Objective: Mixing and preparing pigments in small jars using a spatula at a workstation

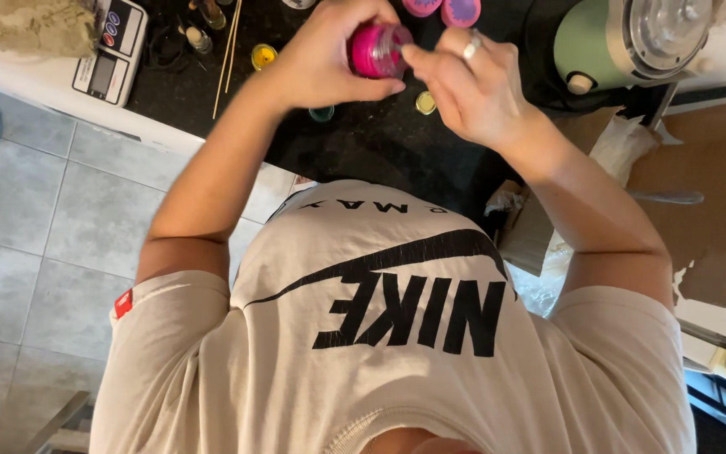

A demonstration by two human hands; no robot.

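Left hand (321, 63): wrapped around small pink jar (377, 50), held above dark countertop (363, 143).
Right hand (464, 88): fingertips pinched at open end of pink jar; ring on one finger.
Pink jar: clear-walled, bright pink inside, lying sideways between both hands.
Two pink-rimmed lids or pots (443, 10): just beyond pink jar, at top edge.
Yellow pot (263, 55): left of pink jar, beside thin wooden sticks (228, 55).
Small gold cap (425, 102): just below pink jar on countertop.
Digital scale (113, 50): well left of pink jar.
Green appliance (623, 42): well right of pink jar.
Torn cardboard (699, 185): right of and nearer than pink jar.
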